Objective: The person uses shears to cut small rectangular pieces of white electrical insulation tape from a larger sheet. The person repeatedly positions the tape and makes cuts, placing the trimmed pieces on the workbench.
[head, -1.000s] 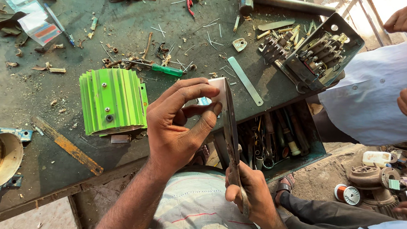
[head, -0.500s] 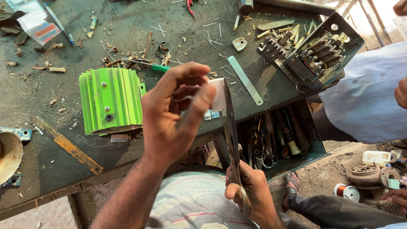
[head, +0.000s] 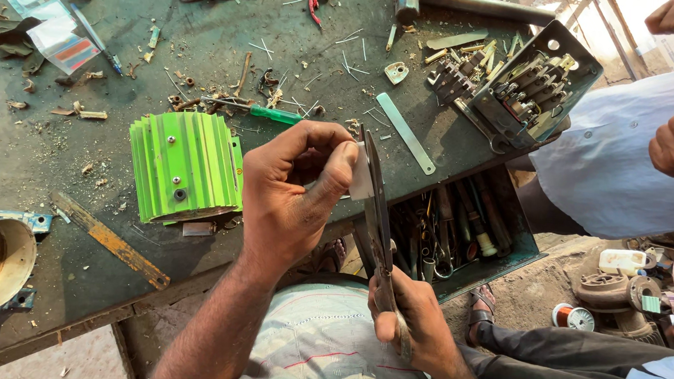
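Closest, the right hand point(head: 410, 324) grips the handles of long dark metal shears point(head: 379, 210), blades pointing away. Just above, the left hand point(head: 295, 198) pinches a small white paper strip point(head: 361, 175) against the blades, off the dark workbench's point(head: 19, 159) near edge. Beside them, an open drawer point(head: 504, 255) holds dark hand tools. On the bench, a green ribbed motor housing point(head: 184, 168) lies left. Farther right, a grey metal tray point(head: 532, 89) holds sockets and bits.
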